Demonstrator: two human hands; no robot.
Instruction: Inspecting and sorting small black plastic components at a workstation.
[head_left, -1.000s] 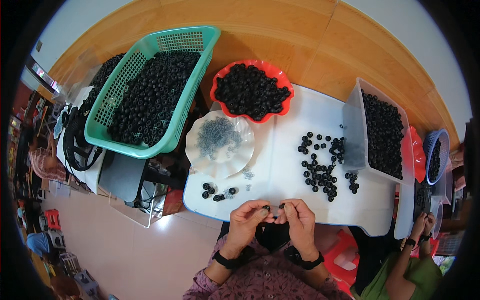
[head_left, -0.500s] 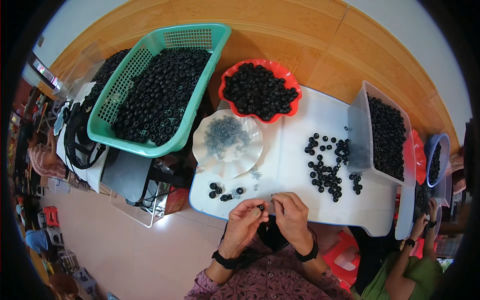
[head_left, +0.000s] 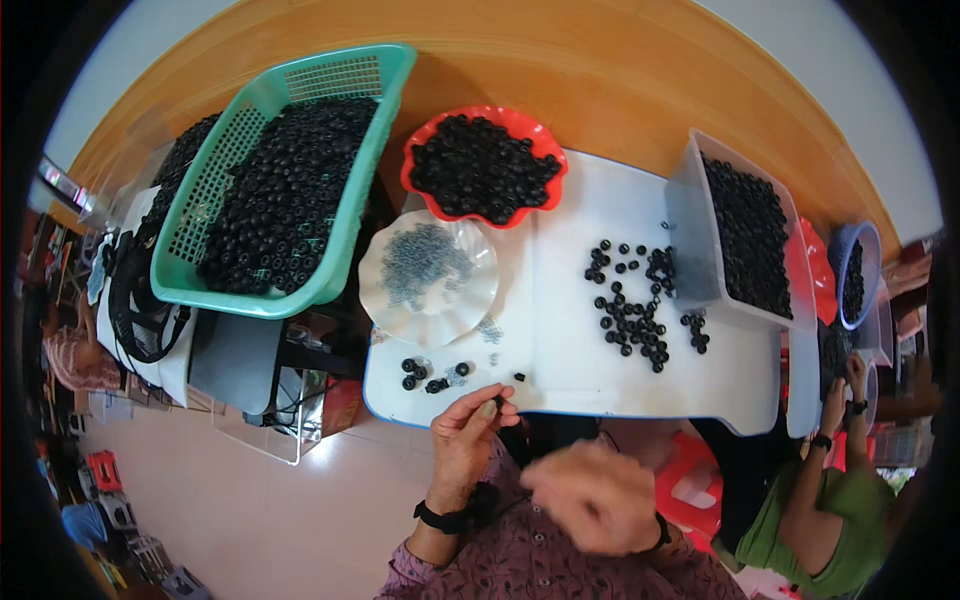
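My left hand [head_left: 468, 430] is at the front edge of the white table [head_left: 560, 330], its thumb and fingertips closed on a small black ring-shaped piece [head_left: 499, 402]. Just beyond those fingers, a single black piece [head_left: 519, 377] lies on the tabletop. My right hand [head_left: 595, 497] is smeared by motion in front of my patterned shirt, off the table; whether it holds anything does not show. Near my left hand sit a few black rings [head_left: 411, 375] and small clear bits. Behind them stands a white scalloped plate [head_left: 375, 315] with a heap of tiny greyish, see-through pieces.
A green basket [head_left: 395, 90] at the left, a red scalloped bowl [head_left: 553, 147] and a clear bin [head_left: 690, 190] hold black rings. Loose black rings [head_left: 635, 325] are scattered beside the bin. At the right, another person's hands [head_left: 845, 385] work near a purple basket [head_left: 842, 240].
My right hand has pulled back from beside the left, down toward my body. My left hand stays pinched on the black piece. The whole view has shifted a little.
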